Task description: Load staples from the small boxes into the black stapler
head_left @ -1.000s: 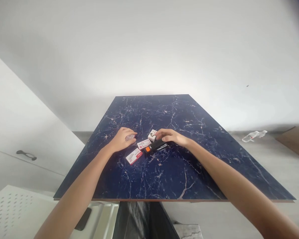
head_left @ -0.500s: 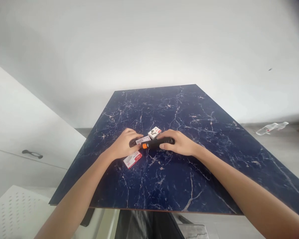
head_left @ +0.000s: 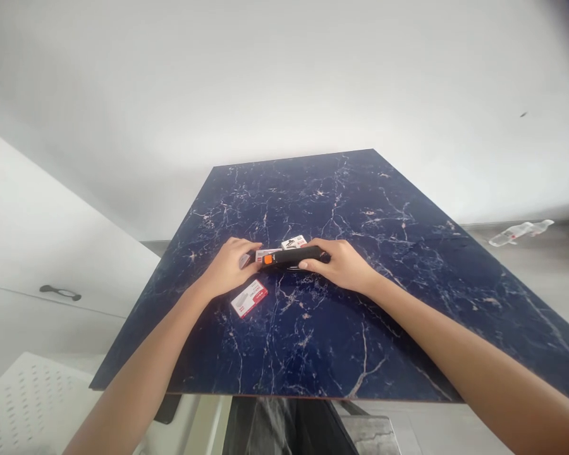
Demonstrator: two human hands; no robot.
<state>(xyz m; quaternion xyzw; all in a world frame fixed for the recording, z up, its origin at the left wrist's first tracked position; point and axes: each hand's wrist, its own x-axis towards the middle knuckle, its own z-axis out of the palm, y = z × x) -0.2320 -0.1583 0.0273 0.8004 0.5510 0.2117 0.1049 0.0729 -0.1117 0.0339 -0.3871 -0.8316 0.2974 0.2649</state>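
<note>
My right hand [head_left: 341, 262] wraps round the right end of a black stapler [head_left: 291, 256] with an orange piece at its left end. My left hand [head_left: 230, 262] is at that orange end, its fingers and thumb curled round a small greyish thing I cannot make out. Behind the stapler stands a small white box [head_left: 293, 242] with a dark picture on it. Another white box [head_left: 265, 254] lies partly hidden between the stapler and my left fingers. Closer to me, a red and white box [head_left: 250, 299] lies flat below my left hand.
The dark blue marbled table [head_left: 308, 341] reaches back to a pale wall. A clear plastic bottle [head_left: 519, 234] lies on the floor at the right. White drawers with a dark handle [head_left: 61, 292] are at the left, above a white perforated surface [head_left: 23, 404].
The stapler has turned slightly and sits a little higher in the view. My left hand has shifted slightly up and away from the red and white box, which now shows more fully.
</note>
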